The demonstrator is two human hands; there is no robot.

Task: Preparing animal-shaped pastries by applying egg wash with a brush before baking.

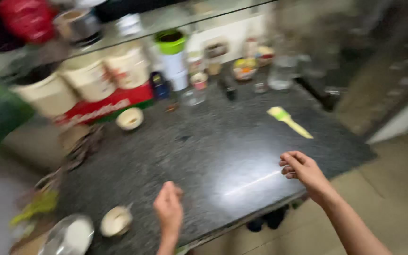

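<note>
Hands hover empty over the dark stone bench (204, 146): left hand (168, 210) loosely curled near the front edge, beside a small cream bowl (116, 220); right hand (302, 170) half-curled at the front right edge. A yellow brush (288, 121) lies apart; the middle is bare.

dark granite counter (204, 146), yellow brush (289, 121), sm bowls (129, 118)

Left hand (168, 210) is raised edge-on, fingers together, holding nothing. Right hand (302, 171) hangs with fingers curled loosely inward, empty, forearm bare.
</note>
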